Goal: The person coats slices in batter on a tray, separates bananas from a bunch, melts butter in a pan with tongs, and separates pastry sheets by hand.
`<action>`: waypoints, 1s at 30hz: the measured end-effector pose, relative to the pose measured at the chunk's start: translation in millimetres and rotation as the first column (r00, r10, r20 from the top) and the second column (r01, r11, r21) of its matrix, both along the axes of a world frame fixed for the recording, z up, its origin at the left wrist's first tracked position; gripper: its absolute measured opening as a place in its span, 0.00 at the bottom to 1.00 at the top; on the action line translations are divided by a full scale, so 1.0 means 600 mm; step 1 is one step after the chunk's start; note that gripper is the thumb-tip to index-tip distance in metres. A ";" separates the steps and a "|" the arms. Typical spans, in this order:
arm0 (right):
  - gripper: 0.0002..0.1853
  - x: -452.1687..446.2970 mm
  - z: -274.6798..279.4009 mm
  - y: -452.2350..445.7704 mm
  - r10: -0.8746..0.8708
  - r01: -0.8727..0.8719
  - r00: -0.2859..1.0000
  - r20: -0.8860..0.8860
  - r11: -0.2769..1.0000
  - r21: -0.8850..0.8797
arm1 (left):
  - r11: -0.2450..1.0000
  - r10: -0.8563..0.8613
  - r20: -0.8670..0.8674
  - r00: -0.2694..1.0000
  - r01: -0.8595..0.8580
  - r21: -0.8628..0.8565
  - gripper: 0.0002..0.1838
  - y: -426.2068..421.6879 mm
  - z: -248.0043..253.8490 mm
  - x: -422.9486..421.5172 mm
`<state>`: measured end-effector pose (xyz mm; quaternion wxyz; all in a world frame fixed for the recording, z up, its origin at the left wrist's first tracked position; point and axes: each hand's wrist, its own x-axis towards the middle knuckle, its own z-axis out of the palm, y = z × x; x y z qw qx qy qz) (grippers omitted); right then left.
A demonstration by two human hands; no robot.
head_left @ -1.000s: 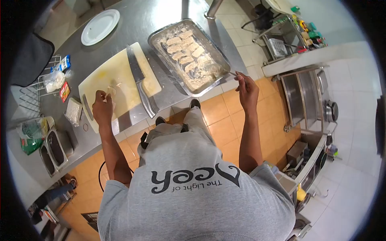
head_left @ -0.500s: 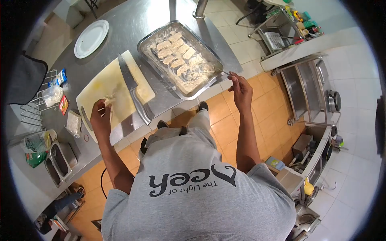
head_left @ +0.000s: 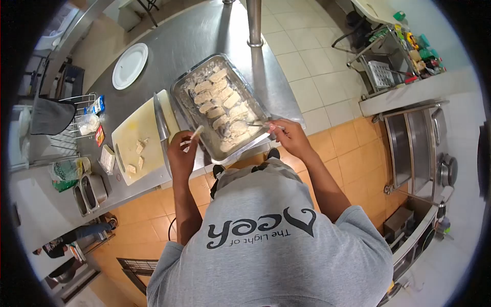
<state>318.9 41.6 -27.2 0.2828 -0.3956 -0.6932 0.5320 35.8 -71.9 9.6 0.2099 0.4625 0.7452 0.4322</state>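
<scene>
My left hand [head_left: 182,153] pinches a small pale piece [head_left: 197,132] beside the near left edge of a metal tray [head_left: 179,94]. Flour-coated pieces [head_left: 217,97] lie in rows in the tray, with loose flour toward its near end. My right hand [head_left: 290,137] holds a thin metal utensil [head_left: 258,124] by its end, its other end over the flour. A cutting board [head_left: 134,128] on the left bears several small pale pieces [head_left: 140,147] and a large knife [head_left: 160,120], whose handle is partly hidden behind my left hand.
A white plate [head_left: 130,66] sits on the steel table [head_left: 169,36]. Packets [head_left: 96,106], a wrapped block [head_left: 107,159] and metal containers [head_left: 92,193] stand at the left. A metal post [head_left: 254,25] rises at the far edge. Part of another person [head_left: 84,233] shows at lower left.
My left hand has moved right from the cutting board to the tray with a pale piece. My right hand has brought the utensil further over the flour. The view has shifted.
</scene>
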 end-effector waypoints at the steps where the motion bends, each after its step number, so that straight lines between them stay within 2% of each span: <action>1: 0.12 0.002 -0.004 0.009 0.024 -0.024 1.000 -0.017 1.000 0.015 | 1.000 -0.017 -0.093 0.996 0.018 0.012 0.08 0.008 0.004 0.016; 2: 0.12 0.004 -0.005 0.015 0.049 -0.051 0.998 0.028 0.996 0.080 | 0.999 -0.014 -0.067 0.998 0.016 0.039 0.08 0.013 0.002 0.025; 4: 0.13 0.005 0.010 0.021 0.097 -0.100 0.995 0.032 0.990 0.101 | 0.996 -0.007 -0.013 1.000 0.008 0.088 0.07 0.019 -0.017 0.040; 7: 0.13 0.010 0.024 0.032 0.186 -0.198 0.977 0.108 0.974 0.112 | 0.966 0.107 0.102 0.989 -0.127 0.223 0.06 0.025 -0.052 0.068; 8: 0.13 0.011 0.024 0.031 0.194 -0.208 0.975 0.106 0.968 0.139 | 0.955 0.117 -0.048 0.992 -0.099 0.278 0.07 0.025 -0.078 0.065; 11: 0.12 0.011 0.032 0.019 0.196 -0.219 0.972 0.130 0.957 0.191 | 0.896 0.211 -0.095 0.973 -0.154 0.417 0.06 0.033 -0.113 0.081; 12: 0.12 0.009 0.035 0.014 0.194 -0.221 0.970 0.145 0.952 0.209 | 0.876 0.239 0.020 0.971 -0.225 0.428 0.06 0.034 -0.114 0.087; 15: 0.14 -0.001 0.040 0.000 0.236 -0.301 0.933 0.271 0.925 0.233 | 0.819 0.229 0.161 0.960 -0.279 0.501 0.05 0.037 -0.106 0.100; 18: 0.13 -0.017 0.057 -0.011 0.261 -0.365 0.897 0.356 0.893 0.263 | 0.819 0.206 0.162 0.965 -0.261 0.512 0.06 0.033 -0.112 0.096; 21: 0.13 -0.034 0.046 -0.025 0.310 -0.372 0.918 0.247 0.888 0.270 | 0.817 0.201 0.257 0.945 -0.307 0.488 0.05 0.032 -0.111 0.099; 25: 0.14 -0.061 0.053 -0.015 0.326 -0.299 0.936 0.134 0.936 -0.188 | 0.809 0.164 0.356 0.920 -0.332 0.485 0.05 0.035 -0.116 0.090; 27: 0.15 -0.061 0.043 -0.002 0.268 -0.229 0.963 0.027 0.869 -0.439 | 0.828 0.140 0.385 0.912 -0.321 0.460 0.05 0.034 -0.111 0.089; 30: 0.16 -0.055 0.024 0.006 0.189 -0.192 0.979 -0.071 0.759 -0.622 | 0.880 0.142 0.423 0.895 -0.310 0.360 0.06 0.026 -0.096 0.085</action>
